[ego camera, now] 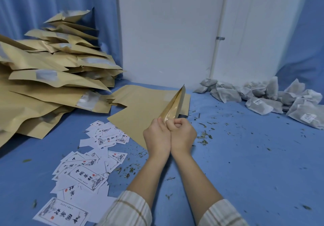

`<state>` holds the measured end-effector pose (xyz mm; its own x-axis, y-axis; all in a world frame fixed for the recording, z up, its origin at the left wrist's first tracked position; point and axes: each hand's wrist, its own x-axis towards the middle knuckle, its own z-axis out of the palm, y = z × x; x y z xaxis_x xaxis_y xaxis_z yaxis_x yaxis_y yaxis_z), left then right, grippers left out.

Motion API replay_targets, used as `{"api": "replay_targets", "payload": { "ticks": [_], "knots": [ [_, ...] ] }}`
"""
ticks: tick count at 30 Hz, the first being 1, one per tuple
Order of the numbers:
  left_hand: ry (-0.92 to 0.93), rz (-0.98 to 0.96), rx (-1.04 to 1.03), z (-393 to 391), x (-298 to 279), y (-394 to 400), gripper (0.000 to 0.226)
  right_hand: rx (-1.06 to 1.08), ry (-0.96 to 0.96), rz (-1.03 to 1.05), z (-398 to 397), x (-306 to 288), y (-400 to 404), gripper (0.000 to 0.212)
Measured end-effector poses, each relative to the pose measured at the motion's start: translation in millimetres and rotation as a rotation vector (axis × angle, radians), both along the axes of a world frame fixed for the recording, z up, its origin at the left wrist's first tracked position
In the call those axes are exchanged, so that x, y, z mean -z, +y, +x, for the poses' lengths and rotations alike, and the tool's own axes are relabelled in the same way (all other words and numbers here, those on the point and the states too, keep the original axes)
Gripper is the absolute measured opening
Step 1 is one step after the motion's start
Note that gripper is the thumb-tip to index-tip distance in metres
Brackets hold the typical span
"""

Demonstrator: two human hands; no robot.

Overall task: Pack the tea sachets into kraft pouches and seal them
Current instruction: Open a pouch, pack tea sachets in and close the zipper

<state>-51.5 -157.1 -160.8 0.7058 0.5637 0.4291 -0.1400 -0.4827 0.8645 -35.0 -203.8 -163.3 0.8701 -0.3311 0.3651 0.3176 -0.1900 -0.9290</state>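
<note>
My left hand and my right hand are pressed side by side and both pinch the near mouth edge of one kraft pouch, which stands edge-on and points away from me. Its mouth is slightly parted, showing a shiny inner lining. Flat kraft pouches lie on the blue cloth under it. A heap of grey mesh tea sachets sits at the right by the wall.
A tall pile of kraft pouches with clear windows fills the left side. Several printed white labels are scattered at the front left. Loose tea leaf bits speckle the blue cloth. A white wall and blue curtain close the back.
</note>
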Motion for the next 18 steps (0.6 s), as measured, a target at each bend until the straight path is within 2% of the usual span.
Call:
{"api": "replay_targets", "payload": {
  "ticks": [5, 7, 12, 15, 18],
  "knots": [
    [-0.037, 0.09, 0.083, -3, -2, -4, 0.031, -0.123, 0.069, 0.087, 4, -3, -6, 0.017],
    [-0.034, 0.181, 0.137, -5, -3, -3, 0.03, -0.204, 0.126, 0.076, 7, -4, -9, 0.026],
    [-0.005, 0.306, 0.149, -6, -2, 3, 0.033, -0.22, 0.099, -0.147, 9, -3, -11, 0.038],
    [0.014, 0.285, 0.098, -3, 0, 2, 0.034, -0.184, 0.114, -0.138, 7, 3, -10, 0.041],
    [0.013, 0.186, 0.058, -2, 2, 1, 0.032, -0.165, 0.142, -0.095, 5, 6, -7, 0.041]
  ]
}}
